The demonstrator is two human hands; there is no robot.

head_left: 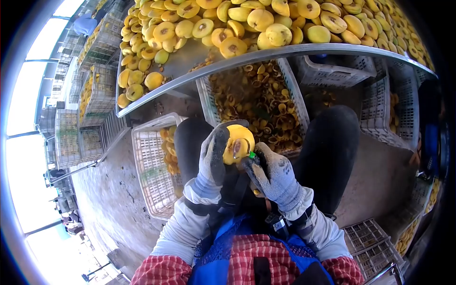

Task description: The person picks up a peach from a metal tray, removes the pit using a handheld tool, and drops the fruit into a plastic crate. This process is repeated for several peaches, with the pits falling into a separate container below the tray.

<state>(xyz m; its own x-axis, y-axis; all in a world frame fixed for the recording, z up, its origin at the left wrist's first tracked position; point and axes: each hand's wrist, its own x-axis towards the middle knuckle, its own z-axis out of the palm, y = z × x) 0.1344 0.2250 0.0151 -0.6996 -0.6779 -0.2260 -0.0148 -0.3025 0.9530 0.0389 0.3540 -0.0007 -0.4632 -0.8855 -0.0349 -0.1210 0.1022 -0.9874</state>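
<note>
My left hand [212, 154], in a grey-coated glove, is closed around a yellow peach half [240, 133] held up between my knees. The cut face with its brown pit hollow is turned toward me. In my right hand [275, 175], also gloved, is a small pitting knife [251, 155] with a green part showing. Its thin curved metal loop rests at the hollow of the peach half. Most of the knife's handle is hidden in my fingers. Just beyond my hands stands a white crate [207, 97] holding many brown-yellow scraps [266, 102].
A metal-edged table [190, 75] heaped with peach halves [280, 34] spans the far side. A white crate [151, 171] with yellow pieces stands left of my knee. More crates [332, 71] sit under the table and at right. Stacked crates [76, 137] line the left.
</note>
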